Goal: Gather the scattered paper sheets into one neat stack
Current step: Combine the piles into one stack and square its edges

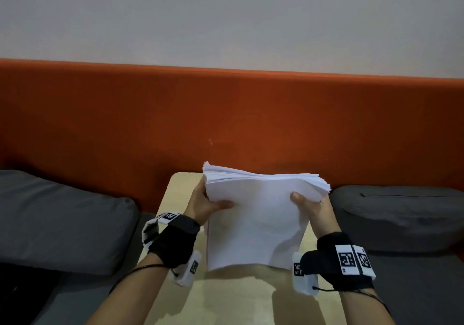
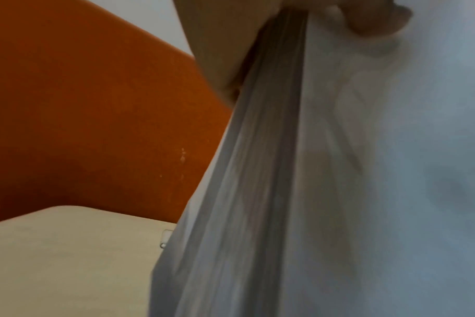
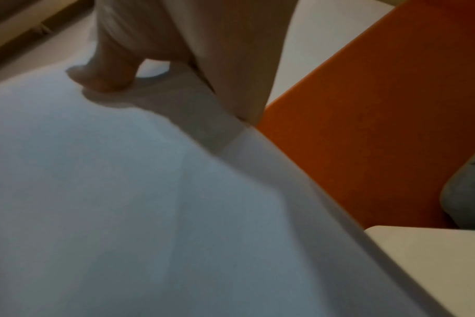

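A thick stack of white paper sheets stands on edge over the small wooden table, its face turned toward me and its top edges slightly uneven. My left hand grips the stack's left side, thumb on the front sheet. My right hand grips the right side the same way. In the left wrist view the stack's layered edge runs down beside the left hand. The right wrist view shows the thumb of the right hand pressed on the front sheet. Fingers behind the stack are hidden.
An orange padded backrest rises just behind the table. Dark grey cushions lie to the left and right of the table. The table corner shows beside the stack.
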Demonstrator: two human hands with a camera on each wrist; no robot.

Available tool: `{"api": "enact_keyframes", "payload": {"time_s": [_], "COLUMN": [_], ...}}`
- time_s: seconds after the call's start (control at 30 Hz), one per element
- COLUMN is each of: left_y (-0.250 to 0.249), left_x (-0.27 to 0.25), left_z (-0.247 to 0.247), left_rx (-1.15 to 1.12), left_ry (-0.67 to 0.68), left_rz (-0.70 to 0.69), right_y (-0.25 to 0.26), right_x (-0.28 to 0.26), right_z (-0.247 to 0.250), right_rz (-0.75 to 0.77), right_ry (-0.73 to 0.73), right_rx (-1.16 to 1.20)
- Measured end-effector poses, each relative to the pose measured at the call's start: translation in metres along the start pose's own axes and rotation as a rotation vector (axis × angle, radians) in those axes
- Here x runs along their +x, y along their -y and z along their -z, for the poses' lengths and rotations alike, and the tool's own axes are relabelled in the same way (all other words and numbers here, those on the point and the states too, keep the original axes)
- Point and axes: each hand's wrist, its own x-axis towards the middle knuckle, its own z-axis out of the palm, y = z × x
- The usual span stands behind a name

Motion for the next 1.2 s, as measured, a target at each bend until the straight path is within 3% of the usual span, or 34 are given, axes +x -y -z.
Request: {"api": "enact_keyframes", "payload": {"time_s": [0.2,0.4,0.5,0.6,0.67,0.77,0.93,1.1,1.2], "left_y": [-0.011,-0.032,-0.058,-0.066,-0.064,-0.051,-0.032,-0.024,-0.022], "left_x": [-0.008,-0.014,-0.012,-0.013,-0.019,-0.033,-0.043,-0.042,-0.041], "left_z": [-0.013,-0.017,-0.014,-0.007,-0.006,-0.009,-0.018,-0.024,-0.023], "left_rx": [-0.072,-0.136,-0.209,-0.304,-0.332,-0.351,-0.364,-0.317,-0.342], "left_ry": [-0.158,-0.23,-0.172,-0.06,0.019,0.082,0.02,-0.013,-0.024], "left_rz": [0.034,-0.061,-0.104,-0.101,-0.082,-0.012,0.073,0.032,0.036], "right_y": [-0.019,-0.012,0.017,0.038,0.037,0.024,0.007,-0.025,-0.044], "right_x": [-0.003,0.0,0.001,-0.004,-0.006,-0.012,-0.018,-0.032,-0.042], "right_z": [-0.006,-0.023,-0.021,-0.013,-0.003,0.008,0.01,0.012,0.009], "right_rz": [-0.109,0.019,0.07,0.005,-0.023,-0.03,-0.029,-0.235,-0.277], "right_ry": [-0.065,-0.271,-0.192,-0.006,0.043,0.031,-0.022,0.017,-0.079], "right_rx": [-0.024,-0.217,-0.265,-0.051,0.074,0.085,0.03,-0.084,-0.127]}}
